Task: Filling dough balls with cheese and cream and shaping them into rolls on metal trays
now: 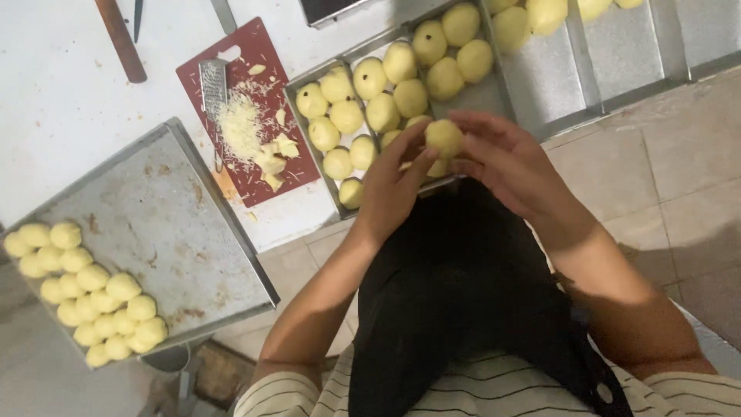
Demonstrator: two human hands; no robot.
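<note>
Dough ball (444, 137), pale yellow, smooth and round, sits between both hands just above the near edge of the middle tray (494, 93). Left hand (394, 189) comes up from below, palm toward the ball, fingertips curled onto its left and lower side. Right hand (505, 158) reaches across from the right, fingers bent over the ball's right side, thumb edge near the top. Both hands cup and grasp the ball together; both forearms bare, elbows bent in toward the body.

Middle tray: metal, rectangular, holds about 16 similar dough balls (369, 77), packed touching in loose rows, one or two showing a dark spot. Left tray (177, 224): dull scratched metal with brown stains, about 20 smaller dough balls (93, 297) clustered in its lower left corner, the rest bare. Far tray (617, 46) at top right: roughly 5 balls partly cut off by the frame edge, exact count unclear.

One dark red cutting board (266, 54) lies between the trays, carrying one metal grater (212, 85), a pile of fine shredded cheese (239, 127) and a few cheese chunks (274, 158). One brown wooden handle (120, 38) lies on the white table (54, 100). Black apron (455, 293) over a striped shirt (478, 394); beige floor tiles (664, 177) at right.
</note>
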